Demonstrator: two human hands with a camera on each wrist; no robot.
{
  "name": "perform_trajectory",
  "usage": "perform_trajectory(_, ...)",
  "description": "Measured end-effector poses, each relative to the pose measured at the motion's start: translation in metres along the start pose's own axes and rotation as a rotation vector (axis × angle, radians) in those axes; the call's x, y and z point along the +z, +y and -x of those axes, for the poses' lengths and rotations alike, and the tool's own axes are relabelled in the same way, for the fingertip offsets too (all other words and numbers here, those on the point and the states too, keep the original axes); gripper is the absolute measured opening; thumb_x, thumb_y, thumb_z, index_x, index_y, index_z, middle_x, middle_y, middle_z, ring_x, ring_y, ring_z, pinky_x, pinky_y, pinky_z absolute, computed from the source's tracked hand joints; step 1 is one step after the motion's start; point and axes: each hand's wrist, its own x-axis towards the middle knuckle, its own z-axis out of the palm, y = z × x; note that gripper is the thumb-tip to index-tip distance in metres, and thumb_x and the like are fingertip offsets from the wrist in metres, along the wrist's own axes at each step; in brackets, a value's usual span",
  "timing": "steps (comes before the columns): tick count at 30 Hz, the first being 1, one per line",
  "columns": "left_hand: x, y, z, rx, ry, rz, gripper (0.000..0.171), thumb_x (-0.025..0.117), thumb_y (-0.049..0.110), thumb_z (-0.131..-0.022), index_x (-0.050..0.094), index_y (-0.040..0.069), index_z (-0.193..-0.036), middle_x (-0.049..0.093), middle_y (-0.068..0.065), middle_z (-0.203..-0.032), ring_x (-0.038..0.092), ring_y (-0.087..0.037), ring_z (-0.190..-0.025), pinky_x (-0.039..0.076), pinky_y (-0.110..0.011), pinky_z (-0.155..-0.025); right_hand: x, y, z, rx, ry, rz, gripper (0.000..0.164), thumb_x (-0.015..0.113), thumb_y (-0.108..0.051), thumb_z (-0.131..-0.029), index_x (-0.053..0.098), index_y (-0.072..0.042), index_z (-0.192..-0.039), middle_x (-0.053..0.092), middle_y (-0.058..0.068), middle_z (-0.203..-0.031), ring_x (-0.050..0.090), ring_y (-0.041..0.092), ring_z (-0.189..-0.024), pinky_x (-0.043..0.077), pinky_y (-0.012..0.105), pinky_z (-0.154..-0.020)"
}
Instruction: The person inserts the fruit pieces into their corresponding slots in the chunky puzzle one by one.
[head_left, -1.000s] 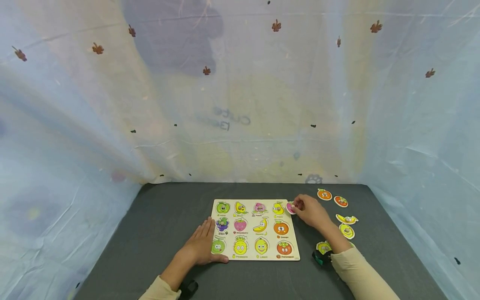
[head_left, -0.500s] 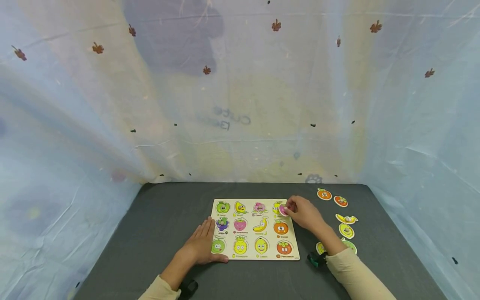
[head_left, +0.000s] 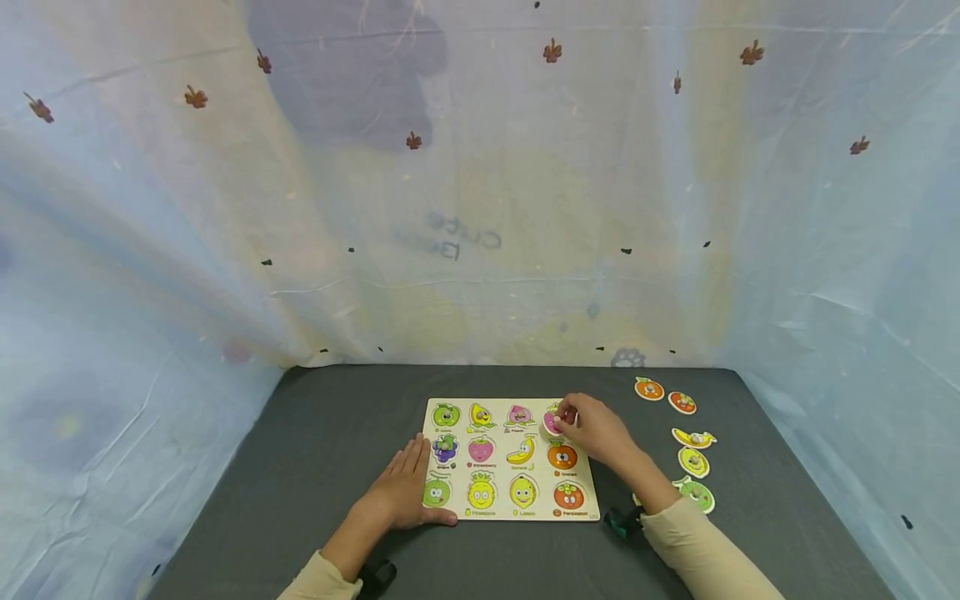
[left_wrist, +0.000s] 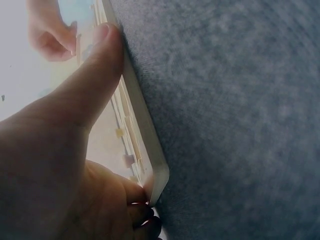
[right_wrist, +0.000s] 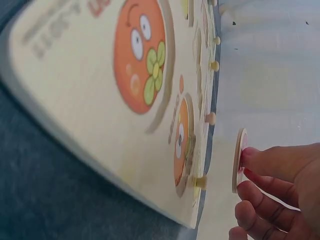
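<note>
A wooden fruit puzzle board (head_left: 540, 457) lies on the dark table. My left hand (head_left: 407, 485) rests with straight fingers along its left edge, and the thumb reaches along its front edge. In the left wrist view the thumb (left_wrist: 95, 70) lies along the board's rim. My right hand (head_left: 596, 427) pinches a pink puzzle piece (head_left: 551, 421) between thumb and fingers over the board's upper right corner, partly covering the pear spot. Held on edge, the pink piece (right_wrist: 238, 162) is raised above the board surface in the right wrist view. A printed strawberry (head_left: 481, 450) shows in the middle row.
Right of the board lie loose pieces: an orange (head_left: 648, 389), a persimmon (head_left: 682, 402), a banana (head_left: 693, 438), a yellow round one (head_left: 693, 462) and a green one (head_left: 696, 495). Knobs (right_wrist: 200, 182) stand up from seated pieces. A pale curtain (head_left: 480, 183) hangs behind the table.
My right hand has carried the pink piece leftward from beside the board's right edge to over the pear spot. The left hand has stayed put.
</note>
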Motion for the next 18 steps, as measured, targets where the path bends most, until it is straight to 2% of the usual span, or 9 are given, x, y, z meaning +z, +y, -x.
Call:
perform_trajectory(14, -0.002, 0.001, 0.001, 0.011, -0.012, -0.015, 0.144, 0.081, 0.081, -0.075, 0.016, -0.007, -0.168, 0.012, -0.027, -0.177, 0.015, -0.044, -0.164, 0.018, -0.059, -0.132, 0.016, -0.014, 0.002, -0.053, -0.022, -0.061, 0.011, 0.080, -0.021, -0.099, 0.070, -0.019, -0.098, 0.059, -0.007, -0.085, 0.051, 0.012, -0.068, 0.044, 0.030, -0.055)
perform_trajectory(18, -0.012, 0.011, 0.006, -0.010, -0.038, -0.031, 0.140, 0.085, 0.074, -0.077, 0.017, -0.007, -0.168, 0.013, -0.027, -0.177, 0.017, -0.044, -0.163, 0.019, -0.058, -0.132, 0.019, -0.018, 0.000, -0.063, -0.043, -0.059, 0.011, 0.080, -0.023, -0.100, 0.070, -0.021, -0.097, 0.059, -0.009, -0.083, 0.052, 0.011, -0.066, 0.044, 0.029, -0.054)
